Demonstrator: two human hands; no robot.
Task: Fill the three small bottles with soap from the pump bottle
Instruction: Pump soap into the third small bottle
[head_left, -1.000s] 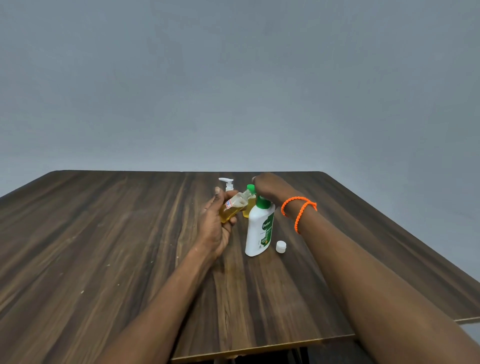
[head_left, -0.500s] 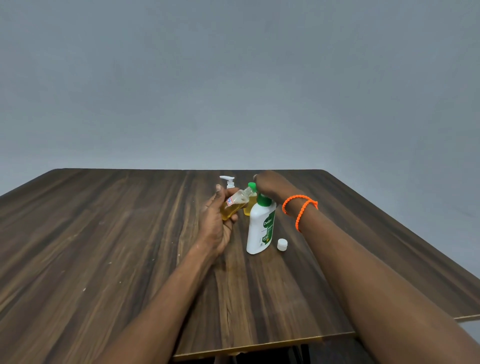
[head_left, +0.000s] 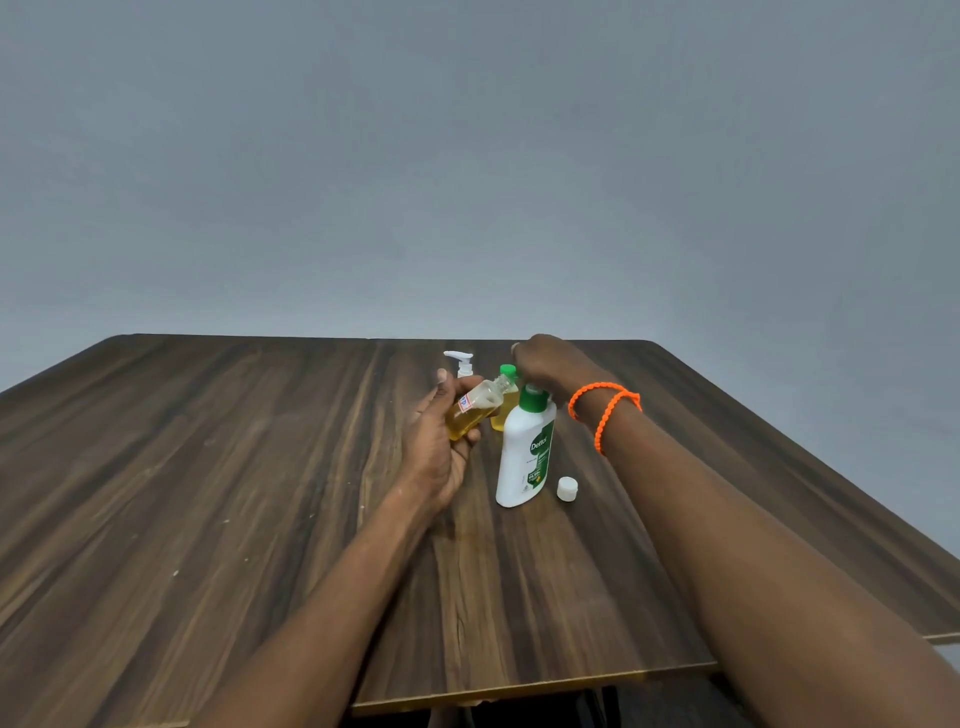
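My left hand (head_left: 441, 447) grips a small clear bottle (head_left: 475, 408) partly filled with yellow soap. The bottle is tilted, with its open neck pointing right toward the pump. The white pump bottle (head_left: 524, 452) with a green collar stands upright on the table. My right hand (head_left: 545, 364), orange bands on its wrist, rests on top of the pump head and hides it. Just behind stand a small bottle with a green cap (head_left: 506, 395), holding yellow soap, and a small bottle with a white pump top (head_left: 462, 364), mostly hidden by my left hand.
A loose white cap (head_left: 567, 489) lies on the dark wooden table (head_left: 208, 493), just right of the pump bottle's base. The table's front edge runs close below my forearms, and a plain grey wall rises behind.
Almost nothing has moved. My left hand keeps the small bottle at the nozzle and my right hand stays on the pump head. The view has shifted slightly.
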